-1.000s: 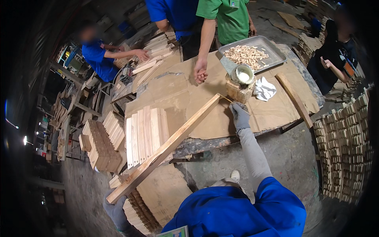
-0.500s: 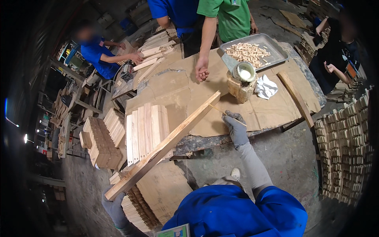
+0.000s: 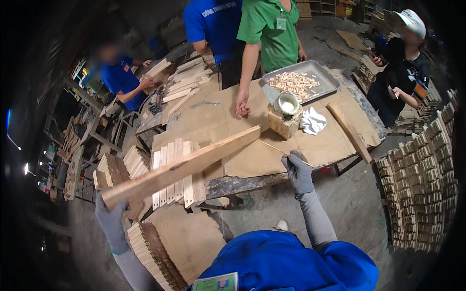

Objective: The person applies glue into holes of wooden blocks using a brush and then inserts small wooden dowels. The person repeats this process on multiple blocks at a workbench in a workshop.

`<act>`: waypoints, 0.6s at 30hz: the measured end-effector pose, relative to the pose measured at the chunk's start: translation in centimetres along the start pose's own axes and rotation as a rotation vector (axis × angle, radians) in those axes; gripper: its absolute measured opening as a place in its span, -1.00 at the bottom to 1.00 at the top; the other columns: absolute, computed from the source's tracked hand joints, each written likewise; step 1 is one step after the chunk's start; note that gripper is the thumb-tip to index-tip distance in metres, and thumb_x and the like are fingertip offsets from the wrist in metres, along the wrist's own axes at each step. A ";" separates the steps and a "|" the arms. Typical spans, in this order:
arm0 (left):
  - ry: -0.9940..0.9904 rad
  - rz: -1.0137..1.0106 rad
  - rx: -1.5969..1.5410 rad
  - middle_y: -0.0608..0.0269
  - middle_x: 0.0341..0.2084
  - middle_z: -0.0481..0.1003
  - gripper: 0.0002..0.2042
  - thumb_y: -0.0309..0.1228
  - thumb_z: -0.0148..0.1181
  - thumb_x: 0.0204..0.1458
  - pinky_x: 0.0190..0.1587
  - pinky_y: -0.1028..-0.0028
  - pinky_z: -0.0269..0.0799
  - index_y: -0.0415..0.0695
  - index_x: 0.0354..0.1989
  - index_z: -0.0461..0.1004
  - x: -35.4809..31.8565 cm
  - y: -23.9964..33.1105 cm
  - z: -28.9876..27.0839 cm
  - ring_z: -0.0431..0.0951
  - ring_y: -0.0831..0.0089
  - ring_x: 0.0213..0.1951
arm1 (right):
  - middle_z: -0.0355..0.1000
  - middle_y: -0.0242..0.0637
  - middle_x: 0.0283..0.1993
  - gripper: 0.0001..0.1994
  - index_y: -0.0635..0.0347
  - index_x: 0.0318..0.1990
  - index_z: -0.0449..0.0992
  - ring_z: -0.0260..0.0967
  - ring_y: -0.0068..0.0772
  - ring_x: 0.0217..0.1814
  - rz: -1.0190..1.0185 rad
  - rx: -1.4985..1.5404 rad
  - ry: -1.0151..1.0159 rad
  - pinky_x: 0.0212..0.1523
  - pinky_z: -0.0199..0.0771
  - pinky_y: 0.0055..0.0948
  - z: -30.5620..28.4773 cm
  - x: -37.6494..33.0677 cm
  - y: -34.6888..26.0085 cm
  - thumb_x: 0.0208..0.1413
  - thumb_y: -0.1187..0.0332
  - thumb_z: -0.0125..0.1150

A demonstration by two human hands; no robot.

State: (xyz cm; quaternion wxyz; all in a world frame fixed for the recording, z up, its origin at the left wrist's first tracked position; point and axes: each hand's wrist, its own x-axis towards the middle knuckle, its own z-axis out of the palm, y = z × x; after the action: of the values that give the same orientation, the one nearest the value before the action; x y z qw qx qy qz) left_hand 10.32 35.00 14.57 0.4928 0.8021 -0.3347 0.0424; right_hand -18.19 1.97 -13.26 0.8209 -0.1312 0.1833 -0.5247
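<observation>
My gloved left hand (image 3: 112, 216) is closed around the near end of a long wooden board (image 3: 184, 164). The board slants up to the right, its far end over the cardboard-covered table (image 3: 247, 162); whether that end touches the cardboard I cannot tell. Between the gloved fingers of my right hand (image 3: 297, 172) is a thin stick (image 3: 274, 148), its tip just right of the board's far end. Beyond the stick, a cup of white paste (image 3: 287, 104) sits on a wooden block (image 3: 284, 126). Beside it lies a crumpled white cloth (image 3: 313, 121).
A metal tray (image 3: 331, 88) holds wooden dowels (image 3: 293, 84). A curved wooden piece (image 3: 349, 132) lies at the table's right. Drilled slats (image 3: 187, 186) lie under the board. Stacked wood (image 3: 417, 179) stands at right. A green-shirted person's hand (image 3: 242, 106) hangs near the cup.
My left hand has moved up and left, turning the board so its broad face shows and it lies flatter. My right hand is slightly lower and farther right, still with the stick.
</observation>
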 end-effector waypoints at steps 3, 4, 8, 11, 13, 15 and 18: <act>0.078 0.111 -0.116 0.20 -0.26 0.44 -0.63 -0.55 0.18 -0.09 -0.37 0.59 0.42 -0.30 -0.05 0.33 3.3 0.7 0.8 0.47 0.54 -0.31 | 0.44 -0.19 -0.24 -0.76 0.32 -0.11 0.41 0.48 -0.23 -0.22 -0.043 -0.023 0.043 -0.14 0.58 -0.35 -0.5 -1.4 -2.9 0.03 0.55 0.14; 0.095 0.147 -0.176 0.20 -0.24 0.44 -0.62 -0.56 0.17 -0.09 -0.37 0.58 0.42 -0.31 -0.04 0.32 4.2 1.3 1.6 0.47 0.53 -0.31 | 0.44 -0.20 -0.24 -0.75 0.33 -0.10 0.41 0.48 -0.23 -0.22 -0.061 -0.030 0.057 -0.14 0.58 -0.35 -0.8 -2.0 -3.9 0.03 0.55 0.14; 0.098 0.226 -0.384 0.21 -0.22 0.44 -0.59 -0.52 0.16 -0.03 -0.34 0.59 0.41 -0.31 0.04 0.29 7.6 3.8 3.9 0.46 0.53 -0.28 | 0.40 -0.13 -0.09 -0.71 0.32 -0.05 0.41 0.46 -0.25 -0.16 -0.193 -0.186 0.083 -0.11 0.56 -0.36 -4.7 -3.7 -7.6 0.02 0.56 0.16; 0.090 0.412 -0.303 0.19 -0.20 0.45 -0.62 -0.49 0.15 -0.01 -0.21 0.57 0.41 -0.32 0.01 0.33 10.2 4.2 5.2 0.46 0.52 -0.21 | 0.37 -0.10 -0.03 -0.72 0.31 -0.06 0.41 0.45 -0.32 -0.17 -0.322 -0.303 0.072 -0.14 0.55 -0.41 -7.6 -4.6 -9.8 0.04 0.54 0.16; 0.090 0.463 -0.355 0.19 -0.20 0.46 -0.64 -0.49 0.15 -0.01 -0.18 0.58 0.40 -0.33 -0.02 0.36 12.1 4.9 5.5 0.46 0.52 -0.20 | 0.41 -0.13 -0.11 -0.74 0.30 -0.06 0.42 0.45 -0.36 -0.21 -0.274 -0.219 0.092 -0.20 0.55 -0.44 -6.9 -6.0 -12.1 0.06 0.50 0.16; 0.040 0.371 -0.460 0.21 -0.19 0.46 -0.65 -0.49 0.15 -0.01 -0.15 0.59 0.39 -0.32 -0.02 0.37 13.1 6.7 6.4 0.47 0.53 -0.21 | 0.46 -0.20 -0.27 -0.74 0.29 -0.07 0.42 0.47 -0.36 -0.28 -0.243 -0.154 0.139 -0.26 0.56 -0.45 -5.9 -7.1 -14.3 0.07 0.47 0.15; -0.039 0.281 -0.494 0.23 -0.20 0.46 -0.66 -0.48 0.16 0.00 -0.15 0.61 0.38 -0.30 -0.03 0.38 14.3 7.9 7.1 0.46 0.57 -0.21 | 0.47 -0.26 -0.33 -0.76 0.25 -0.07 0.43 0.48 -0.38 -0.31 -0.283 -0.123 0.141 -0.27 0.57 -0.46 -6.2 -7.8 -15.9 0.08 0.47 0.13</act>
State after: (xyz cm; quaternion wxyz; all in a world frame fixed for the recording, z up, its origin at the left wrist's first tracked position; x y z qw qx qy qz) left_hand 14.89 19.82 22.67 0.6559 0.6042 -0.4523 0.0121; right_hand -36.86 2.35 -11.07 0.7143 -0.1687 0.2518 -0.6308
